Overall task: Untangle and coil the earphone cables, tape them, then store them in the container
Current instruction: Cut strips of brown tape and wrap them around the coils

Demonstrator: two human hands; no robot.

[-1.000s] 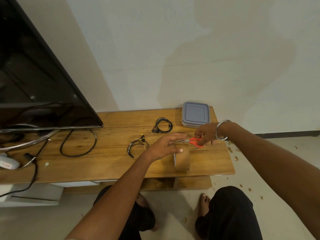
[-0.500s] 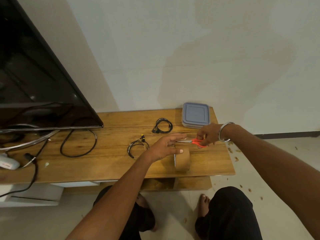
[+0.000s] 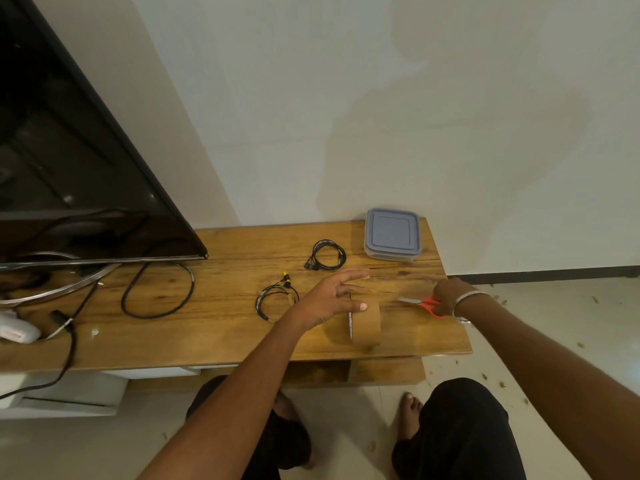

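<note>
Two coiled black earphone cables lie on the wooden table: one near the back, one with a yellow tip nearer me. A brown tape roll stands on edge near the front. My left hand hovers over the roll with fingers spread, thumb by the roll, and a small brown piece of tape on the index fingertip. My right hand grips orange-handled scissors low over the table's right end, blades pointing left. The grey-lidded container sits closed at the back right.
A large black TV stands on the table's left half, with a thick black cable loop and a white device below it. The table's right edge is by my right wrist. My knees and feet are under the front edge.
My right hand has pulled the scissors away from the tape to the right, down toward the table's end. The left hand stays over the roll, now with a short tape piece on its fingertip.
</note>
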